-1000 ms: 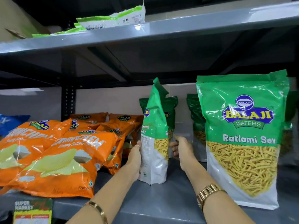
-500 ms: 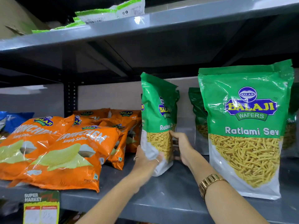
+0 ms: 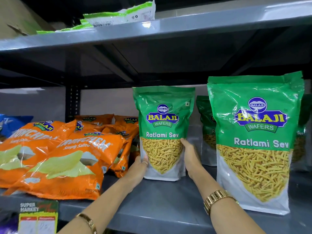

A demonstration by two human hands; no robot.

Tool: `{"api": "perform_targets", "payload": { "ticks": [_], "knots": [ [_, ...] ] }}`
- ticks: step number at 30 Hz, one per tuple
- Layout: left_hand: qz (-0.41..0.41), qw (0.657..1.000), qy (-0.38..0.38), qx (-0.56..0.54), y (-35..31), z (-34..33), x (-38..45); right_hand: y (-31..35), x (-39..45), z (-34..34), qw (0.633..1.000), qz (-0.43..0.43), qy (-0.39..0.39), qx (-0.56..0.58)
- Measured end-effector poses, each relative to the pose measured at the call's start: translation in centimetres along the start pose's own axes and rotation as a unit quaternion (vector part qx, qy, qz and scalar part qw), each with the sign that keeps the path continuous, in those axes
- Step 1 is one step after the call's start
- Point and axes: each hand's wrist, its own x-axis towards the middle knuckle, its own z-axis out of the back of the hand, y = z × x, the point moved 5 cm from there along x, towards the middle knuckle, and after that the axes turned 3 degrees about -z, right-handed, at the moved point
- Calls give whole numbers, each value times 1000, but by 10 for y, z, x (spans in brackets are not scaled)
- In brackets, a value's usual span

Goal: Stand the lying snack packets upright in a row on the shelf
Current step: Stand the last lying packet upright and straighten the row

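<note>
A green Ratlami Sev packet (image 3: 163, 125) stands upright on the grey shelf (image 3: 152, 201), its front facing me. My left hand (image 3: 137, 169) grips its lower left edge and my right hand (image 3: 191, 155) presses its right side. A larger-looking green Ratlami Sev packet (image 3: 253, 142) stands upright nearer the front on the right. More green packets (image 3: 206, 130) stand behind, partly hidden.
Several orange Crunchem chip packets (image 3: 62, 159) lie in a pile on the left of the shelf. A blue packet (image 3: 10, 124) sits at the far left. Green-and-white packets (image 3: 121, 16) lie on the shelf above. A price tag (image 3: 38, 217) hangs on the front edge.
The packet in my hands has turned from side-on to front-facing and now stands straight. My left hand moved to its lower left edge, my right to its right side.
</note>
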Motion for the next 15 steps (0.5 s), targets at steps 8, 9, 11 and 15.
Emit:
{"api": "perform_targets", "payload": {
  "ticks": [8,9,11,15],
  "knots": [
    [-9,998,48,33,1,-4,-3,-8,-13,-12,989,-66,130,-2],
    [-6,998,48,34,1,-2,-4,-9,-16,-13,987,-72,141,-5],
    [-5,999,43,25,0,1,-8,-9,-26,-14,985,-76,153,-20],
    [11,999,35,32,1,7,-19,-5,-43,-14,981,-58,178,-58]
  ]
}}
